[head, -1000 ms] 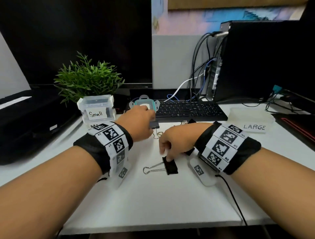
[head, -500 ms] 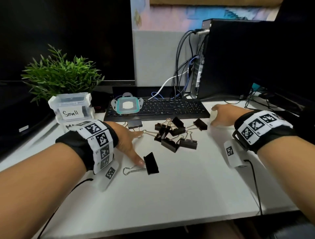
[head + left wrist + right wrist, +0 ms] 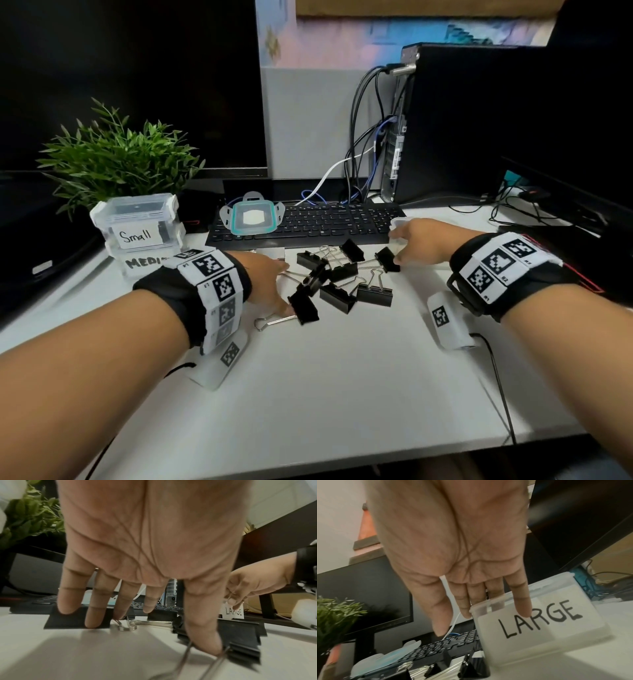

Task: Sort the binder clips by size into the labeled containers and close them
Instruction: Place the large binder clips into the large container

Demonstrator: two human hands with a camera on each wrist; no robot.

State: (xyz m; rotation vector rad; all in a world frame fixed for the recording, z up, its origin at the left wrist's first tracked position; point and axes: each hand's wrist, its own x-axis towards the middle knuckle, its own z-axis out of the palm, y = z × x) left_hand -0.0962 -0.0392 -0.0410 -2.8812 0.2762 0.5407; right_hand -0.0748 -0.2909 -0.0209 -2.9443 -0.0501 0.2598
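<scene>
Sorting is underway: overhead, the left hand (image 3: 270, 284) spreads flat, a fingertip touching a big binder clip (image 3: 303, 307) beside the pile. Wrist views show the right hand (image 3: 453, 547) with fingers extended on the LARGE container (image 3: 539, 616), likely pulling it closer; next the clip needs pinching.

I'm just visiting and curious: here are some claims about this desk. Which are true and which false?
1. The left hand touches a binder clip with its thumb. True.
2. The right hand grips a binder clip. False: its fingers lie on the LARGE container.
3. The Small container is stacked on another container. True.
4. The teal-rimmed lid lies in the plant. False: it lies on the keyboard.
</scene>
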